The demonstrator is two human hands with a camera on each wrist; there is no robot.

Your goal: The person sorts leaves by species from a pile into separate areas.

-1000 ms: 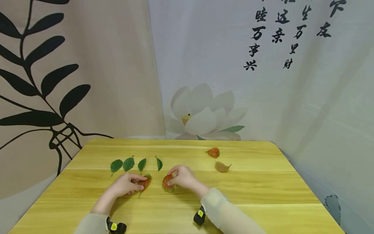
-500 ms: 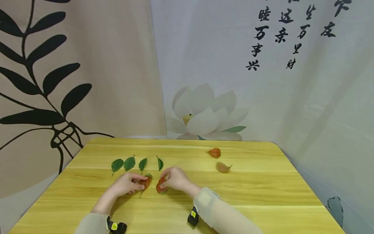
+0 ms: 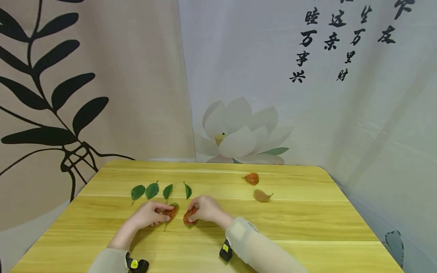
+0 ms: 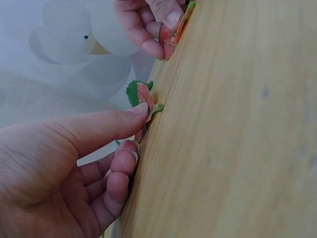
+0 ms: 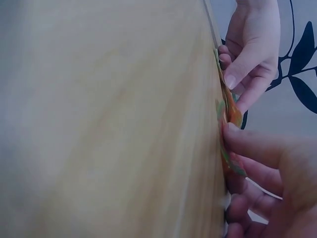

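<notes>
My left hand point(image 3: 149, 214) pinches a reddish-orange leaf point(image 3: 174, 211) with a green tip between thumb and fingers, low at the tabletop. Its thin stem points toward the front edge. Just to the right, my right hand point(image 3: 207, 209) pinches a rounder red leaf point(image 3: 188, 220) with a greenish lower edge. A small gap separates the two leaves in the head view. In the left wrist view, my thumb lies along the leaf point(image 4: 143, 94) and covers part of it. The right wrist view shows the right leaf point(image 5: 233, 162) edge-on under my thumb.
Several green leaves point(image 3: 152, 190) lie in a row behind my left hand. Farther right on the wooden table point(image 3: 290, 227) are an orange-red leaf point(image 3: 252, 178) and a brownish leaf point(image 3: 262, 195). A printed cloth point(image 3: 239, 76) hangs behind the table.
My right hand has moved left with its red leaf, closer to the left one, and has almost stopped over the last half second. My left hand stays in place.
</notes>
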